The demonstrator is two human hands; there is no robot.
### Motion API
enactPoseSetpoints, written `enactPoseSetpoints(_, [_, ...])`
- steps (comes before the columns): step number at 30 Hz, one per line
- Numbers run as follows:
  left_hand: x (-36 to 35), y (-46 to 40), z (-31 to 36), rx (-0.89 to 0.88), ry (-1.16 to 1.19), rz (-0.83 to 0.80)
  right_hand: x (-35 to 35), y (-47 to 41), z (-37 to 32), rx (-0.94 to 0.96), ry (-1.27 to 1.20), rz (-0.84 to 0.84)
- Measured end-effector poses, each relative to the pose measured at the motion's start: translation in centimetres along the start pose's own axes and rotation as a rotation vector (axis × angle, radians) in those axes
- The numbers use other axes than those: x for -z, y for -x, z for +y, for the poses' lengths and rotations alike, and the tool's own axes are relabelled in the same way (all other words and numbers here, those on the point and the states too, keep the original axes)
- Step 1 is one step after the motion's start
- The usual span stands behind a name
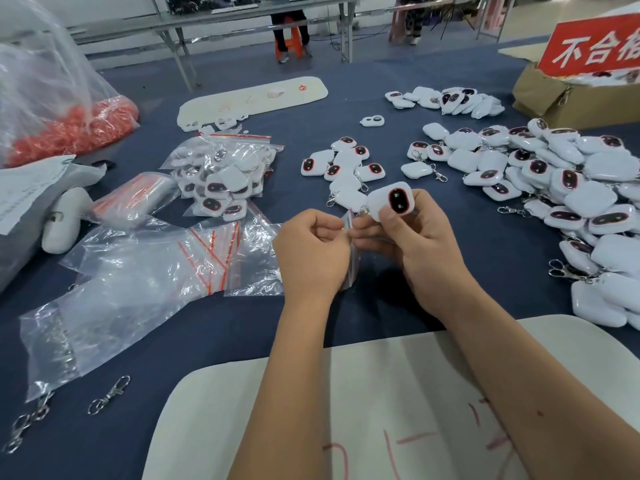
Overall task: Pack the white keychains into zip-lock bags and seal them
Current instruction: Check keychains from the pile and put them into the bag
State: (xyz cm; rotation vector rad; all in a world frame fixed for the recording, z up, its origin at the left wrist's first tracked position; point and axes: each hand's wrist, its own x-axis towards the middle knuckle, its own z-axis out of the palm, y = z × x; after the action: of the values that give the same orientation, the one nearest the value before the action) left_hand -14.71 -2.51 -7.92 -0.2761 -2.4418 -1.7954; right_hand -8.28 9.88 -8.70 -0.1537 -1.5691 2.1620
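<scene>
Blue cloth table (346,81), keychain poised at the mouth of a small bag.

Both hands meet near the middle of the table; the right hand (419,244) pinches a white keychain (393,200) between thumb and fingers, dark oval face up, its metal clasp pointing left toward the bag; the left hand (311,251) is curled round a small zip-lock bag (351,244), fingertips pinching its top edge, the bag hanging edge-on between the two hands; whether the mouth is already parted I cannot tell. To do it well, I judge the left fingers should spread the lips wide, then feed the clasp in first so it does not snag the red seal strip. Loose keychains (554,174) are heaped at right; filled bags (221,174) lie far left; empty bags (145,265) near left.
</scene>
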Motion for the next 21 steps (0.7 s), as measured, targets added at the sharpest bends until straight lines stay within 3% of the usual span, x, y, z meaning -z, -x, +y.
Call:
enactPoseSetpoints(6, [0.8, -0.4, 0.3, -0.052, 0.126, 0.051, -0.2, 0.3, 0.2, -0.006, 0.233, -0.068])
enactPoseSetpoints(12, [1.3, -0.2, 0.9, -0.264, 0.088, 0.106, -0.3, 0.5, 0.6, 0.108, 0.704, -0.159])
enactPoseSetpoints(17, [1.0, 0.3, 1.6, -0.505, -0.080, 0.051, -1.2, 0.9, 0.2, 0.158, 0.796, -0.257])
enactPoseSetpoints(21, [0.5, 0.7, 1.4, -0.425, 0.010, 0.030, -1.2, 0.5, 0.3, 0.127, 0.767, -0.254])
